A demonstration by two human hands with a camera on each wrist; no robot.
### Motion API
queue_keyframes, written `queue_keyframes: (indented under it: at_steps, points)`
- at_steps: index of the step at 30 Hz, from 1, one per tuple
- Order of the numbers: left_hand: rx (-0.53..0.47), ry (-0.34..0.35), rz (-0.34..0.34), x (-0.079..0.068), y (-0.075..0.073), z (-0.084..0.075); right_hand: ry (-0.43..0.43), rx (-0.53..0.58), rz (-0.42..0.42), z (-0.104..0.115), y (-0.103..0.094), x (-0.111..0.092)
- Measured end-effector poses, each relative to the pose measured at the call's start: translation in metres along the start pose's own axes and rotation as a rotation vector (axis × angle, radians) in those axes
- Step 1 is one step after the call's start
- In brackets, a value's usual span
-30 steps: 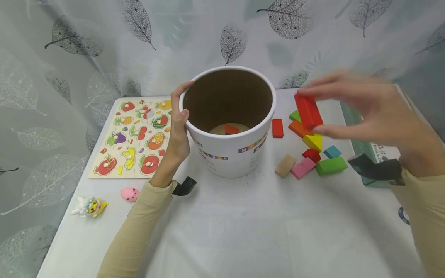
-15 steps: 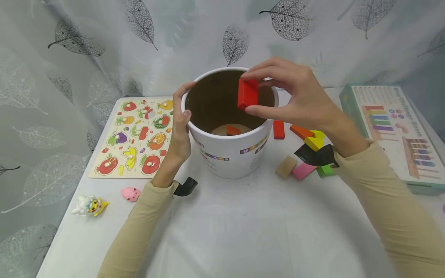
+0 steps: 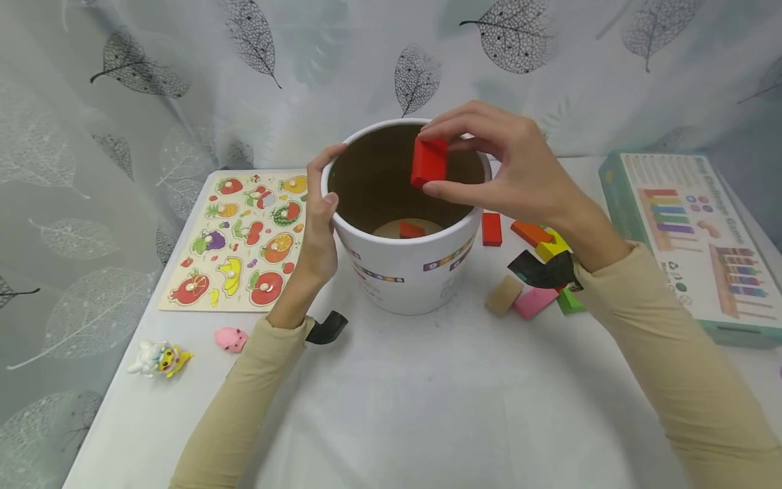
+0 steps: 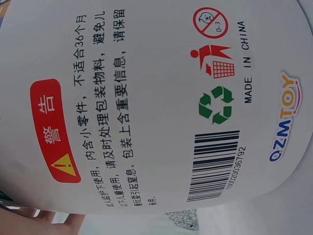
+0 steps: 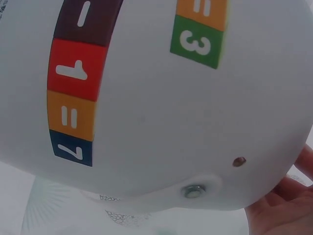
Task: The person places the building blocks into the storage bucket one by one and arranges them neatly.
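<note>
A white round bucket [image 3: 403, 278] with printed number strips stands upright at the middle of the table. My left hand [image 3: 319, 224] grips its left rim, thumb at the front and fingers around the outside. Over the bucket's mouth, my right hand [image 3: 501, 159] pinches a red block [image 3: 429, 163] between thumb and fingers. An orange-red block [image 3: 412, 229] lies on the bucket's floor. In the left wrist view, the bucket's label side [image 4: 161, 107] fills most of the picture; the right wrist view shows the number strips [image 5: 73, 98].
Right of the bucket lie a red block [image 3: 491, 229], an orange block [image 3: 531, 233], a tan block [image 3: 504, 295], a pink block [image 3: 534, 302] and others partly behind the right wrist. A game box [image 3: 696, 231] lies farther right. At left are a fruit puzzle board [image 3: 235, 238] and small toys [image 3: 231, 339].
My right hand has carried the red block leftward from above the loose blocks to over the bucket's mouth, drifting slightly left in the last half second. The left hand keeps its grip.
</note>
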State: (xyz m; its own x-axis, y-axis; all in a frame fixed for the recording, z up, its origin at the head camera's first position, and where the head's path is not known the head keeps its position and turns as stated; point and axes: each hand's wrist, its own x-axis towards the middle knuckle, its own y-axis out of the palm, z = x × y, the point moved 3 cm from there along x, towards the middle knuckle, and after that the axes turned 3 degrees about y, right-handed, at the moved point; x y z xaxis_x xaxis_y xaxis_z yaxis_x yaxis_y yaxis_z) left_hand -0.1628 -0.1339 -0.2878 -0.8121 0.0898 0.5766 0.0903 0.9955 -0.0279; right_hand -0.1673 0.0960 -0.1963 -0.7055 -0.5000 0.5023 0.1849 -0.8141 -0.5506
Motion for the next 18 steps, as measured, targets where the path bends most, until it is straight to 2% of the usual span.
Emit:
queue_keyframes:
  at_steps: [10, 18]
  points:
    - [-0.020, -0.009, -0.004, 0.000, 0.000, 0.001, -0.036, 0.027, -0.006, 0.001, -0.003, -0.003]
    - [-0.028, -0.014, 0.001, 0.000, 0.001, 0.001, -0.148, -0.120, -0.009, 0.023, -0.026, -0.027]
